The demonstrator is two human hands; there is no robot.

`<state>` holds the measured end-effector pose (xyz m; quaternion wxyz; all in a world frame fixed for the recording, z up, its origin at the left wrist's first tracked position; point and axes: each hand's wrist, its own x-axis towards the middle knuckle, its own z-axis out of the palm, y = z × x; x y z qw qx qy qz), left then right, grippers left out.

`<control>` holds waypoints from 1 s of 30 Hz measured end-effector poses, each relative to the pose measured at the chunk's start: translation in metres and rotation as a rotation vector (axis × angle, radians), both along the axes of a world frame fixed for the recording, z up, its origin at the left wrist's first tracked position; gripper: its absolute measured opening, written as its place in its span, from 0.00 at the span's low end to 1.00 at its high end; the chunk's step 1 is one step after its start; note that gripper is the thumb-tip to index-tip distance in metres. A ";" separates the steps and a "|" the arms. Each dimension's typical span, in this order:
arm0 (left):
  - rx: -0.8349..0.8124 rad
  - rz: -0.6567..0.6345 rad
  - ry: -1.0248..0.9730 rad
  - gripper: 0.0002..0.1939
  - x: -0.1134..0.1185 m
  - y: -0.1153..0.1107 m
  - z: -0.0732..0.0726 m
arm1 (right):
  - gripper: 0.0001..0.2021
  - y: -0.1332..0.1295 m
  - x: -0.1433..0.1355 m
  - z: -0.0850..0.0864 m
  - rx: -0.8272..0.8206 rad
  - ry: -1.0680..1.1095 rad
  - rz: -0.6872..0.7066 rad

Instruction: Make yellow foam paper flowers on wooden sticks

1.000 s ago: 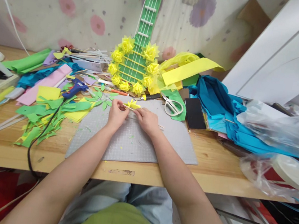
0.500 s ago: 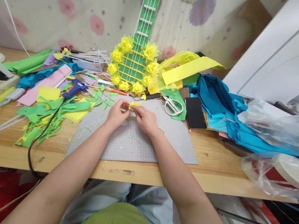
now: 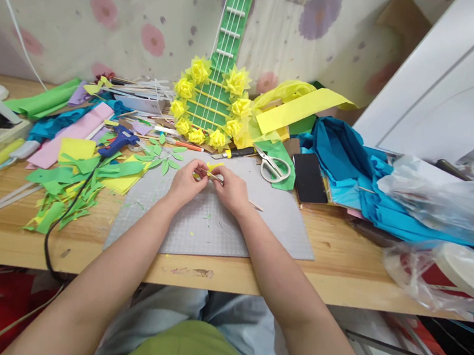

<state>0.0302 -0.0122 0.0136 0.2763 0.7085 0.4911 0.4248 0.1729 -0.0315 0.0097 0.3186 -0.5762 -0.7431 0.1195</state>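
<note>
Over the grey cutting mat point(image 3: 238, 238) my two hands meet, fingertips close together. My left hand point(image 3: 188, 182) pinches one side of a small piece of yellow paper point(image 3: 214, 167). My right hand point(image 3: 232, 189) is closed on a thin wooden stick point(image 3: 256, 206), whose end sticks out past the palm; its other end lies at the yellow paper. Fingers partly hide the paper's shape. Just beyond stands a green paper guitar point(image 3: 210, 96) ringed with yellow paper flowers point(image 3: 217, 139). Green paper leaves point(image 3: 166, 166) lie left of my left hand.
A blue glue gun point(image 3: 119, 140) and its cord lie among green paper scraps point(image 3: 66, 197) on the left. White-handled scissors point(image 3: 276, 169), a black phone point(image 3: 309, 178) and blue paper point(image 3: 343, 156) are to the right. A plastic-wrapped tub point(image 3: 454, 270) stands near the right edge.
The stick in my right hand has shifted, and more of it shows past the palm. My fingers have turned the yellow paper slightly. Other things stay in place.
</note>
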 end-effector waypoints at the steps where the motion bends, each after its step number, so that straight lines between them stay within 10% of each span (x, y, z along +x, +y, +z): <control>1: 0.008 -0.001 0.003 0.09 0.000 0.000 -0.001 | 0.10 0.000 0.000 0.000 0.001 0.001 -0.005; 20: -0.079 -0.029 -0.281 0.16 0.004 0.009 -0.010 | 0.08 0.001 0.000 0.000 0.043 -0.001 -0.045; 30: -0.014 -0.070 -0.107 0.16 0.001 0.007 -0.012 | 0.09 0.001 0.001 -0.001 0.075 0.006 -0.030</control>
